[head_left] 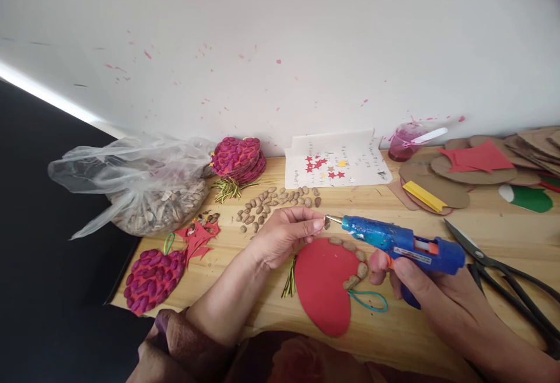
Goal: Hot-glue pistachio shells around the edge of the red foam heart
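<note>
My right hand grips a blue hot glue gun, with fingers around its orange trigger. The metal nozzle points left and meets a small brown shell pinched in the fingertips of my left hand. Below them lies a red heart-shaped piece, turned sideways. Several brown shells line part of its upper right edge. A teal cord loop sticks out at its notch, and a green and dark tassel at its left side. Loose brown shells are scattered beyond my left hand.
A plastic bag of shells stands left, near a purple-shelled heart and red scraps. Behind are stacked hearts, paper with small stars and a paint cup. Right: cardboard pieces and black scissors.
</note>
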The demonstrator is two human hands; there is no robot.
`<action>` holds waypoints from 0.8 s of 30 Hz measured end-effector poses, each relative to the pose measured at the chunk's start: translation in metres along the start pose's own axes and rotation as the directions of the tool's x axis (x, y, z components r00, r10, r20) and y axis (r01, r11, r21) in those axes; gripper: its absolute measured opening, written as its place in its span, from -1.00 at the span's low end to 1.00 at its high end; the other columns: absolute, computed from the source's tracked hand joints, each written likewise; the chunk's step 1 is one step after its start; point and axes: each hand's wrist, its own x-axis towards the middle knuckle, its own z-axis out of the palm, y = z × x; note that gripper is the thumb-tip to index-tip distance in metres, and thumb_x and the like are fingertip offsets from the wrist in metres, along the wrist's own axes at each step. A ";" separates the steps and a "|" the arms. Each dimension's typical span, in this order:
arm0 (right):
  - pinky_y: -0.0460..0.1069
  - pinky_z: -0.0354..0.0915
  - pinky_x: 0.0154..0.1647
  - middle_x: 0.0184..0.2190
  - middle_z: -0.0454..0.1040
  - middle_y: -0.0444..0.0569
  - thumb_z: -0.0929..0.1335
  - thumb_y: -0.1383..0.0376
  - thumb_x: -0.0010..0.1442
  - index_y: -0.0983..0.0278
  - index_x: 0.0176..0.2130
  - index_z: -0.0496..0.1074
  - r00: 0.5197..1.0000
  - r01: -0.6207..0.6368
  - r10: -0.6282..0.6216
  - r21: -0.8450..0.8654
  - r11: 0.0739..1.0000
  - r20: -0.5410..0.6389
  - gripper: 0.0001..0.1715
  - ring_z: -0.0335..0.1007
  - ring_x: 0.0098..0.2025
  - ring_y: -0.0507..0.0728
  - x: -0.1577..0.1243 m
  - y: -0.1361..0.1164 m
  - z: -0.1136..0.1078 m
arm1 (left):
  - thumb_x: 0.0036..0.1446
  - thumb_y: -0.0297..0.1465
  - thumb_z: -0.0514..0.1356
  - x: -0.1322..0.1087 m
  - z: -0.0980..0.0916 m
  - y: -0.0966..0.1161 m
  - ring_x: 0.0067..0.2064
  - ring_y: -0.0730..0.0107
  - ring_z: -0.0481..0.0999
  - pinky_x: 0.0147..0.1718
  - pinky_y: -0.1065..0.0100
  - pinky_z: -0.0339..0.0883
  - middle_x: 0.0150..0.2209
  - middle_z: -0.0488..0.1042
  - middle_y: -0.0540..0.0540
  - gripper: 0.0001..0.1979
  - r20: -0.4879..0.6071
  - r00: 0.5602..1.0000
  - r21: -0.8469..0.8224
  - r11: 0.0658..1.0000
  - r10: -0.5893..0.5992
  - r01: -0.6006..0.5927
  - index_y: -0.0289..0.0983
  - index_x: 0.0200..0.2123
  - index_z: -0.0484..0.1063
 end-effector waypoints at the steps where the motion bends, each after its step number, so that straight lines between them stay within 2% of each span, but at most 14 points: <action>1: -0.05 0.29 -0.59 -0.47 0.54 -0.10 0.26 0.11 0.34 0.17 -0.39 0.48 1.000 0.002 -0.002 0.001 1.000 -0.004 -0.65 0.35 -0.57 0.06 0.000 0.000 0.000 | -0.30 -0.34 0.58 0.000 0.000 0.000 -0.49 0.61 0.38 -0.43 0.52 0.22 -0.51 0.51 -0.03 -0.64 0.000 1.000 0.001 1.000 0.002 -0.002 -0.38 -0.41 0.61; 8: -0.06 0.27 -0.61 -0.43 0.56 -0.11 0.26 0.12 0.35 0.17 -0.37 0.49 1.000 -0.013 0.013 0.033 0.999 -0.012 -0.66 0.34 -0.58 0.04 -0.002 0.002 0.001 | -0.28 -0.35 0.57 -0.001 -0.002 0.000 -0.48 0.59 0.38 -0.43 0.50 0.21 -0.51 0.50 -0.03 -0.65 -0.005 1.000 0.015 1.000 0.012 -0.011 -0.38 -0.41 0.60; 17: -0.06 0.27 -0.61 -0.54 0.51 -0.11 0.26 0.12 0.33 0.18 -0.41 0.51 0.999 0.015 -0.017 -0.037 0.999 -0.049 -0.63 0.36 -0.58 0.07 0.001 -0.003 -0.001 | -0.31 -0.34 0.58 -0.001 -0.001 0.001 -0.49 0.59 0.39 -0.44 0.53 0.23 -0.52 0.51 -0.03 -0.64 0.005 1.000 0.004 1.000 0.015 -0.015 -0.36 -0.43 0.61; 24: -0.06 0.25 -0.65 -0.49 0.54 -0.10 0.26 0.09 0.33 0.17 -0.39 0.51 0.999 -0.017 0.017 0.006 1.000 -0.033 -0.63 0.33 -0.61 0.06 0.003 0.000 0.001 | -0.28 -0.33 0.57 -0.001 -0.003 0.000 -0.48 0.60 0.39 -0.44 0.53 0.23 -0.51 0.50 -0.03 -0.66 0.012 0.999 0.007 0.999 0.032 -0.032 -0.36 -0.42 0.61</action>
